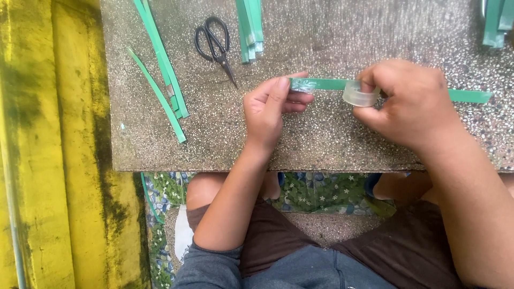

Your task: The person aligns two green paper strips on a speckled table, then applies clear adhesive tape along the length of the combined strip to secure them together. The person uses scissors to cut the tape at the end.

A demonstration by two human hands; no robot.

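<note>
My left hand (270,109) pinches the left end of a long green paper strip (321,84) that runs across the speckled stone slab (321,134). A shiny patch of clear tape covers that end. My right hand (409,101) grips a small roll of clear tape (360,95) pressed against the strip, and the strip's far end (471,96) sticks out to the right past that hand.
Black scissors (215,45) lie shut at the back of the slab. Loose green strips (163,75) lie at the left, a bundle (250,27) at the back middle, more (498,24) at the top right. A yellow painted wall (53,144) stands left.
</note>
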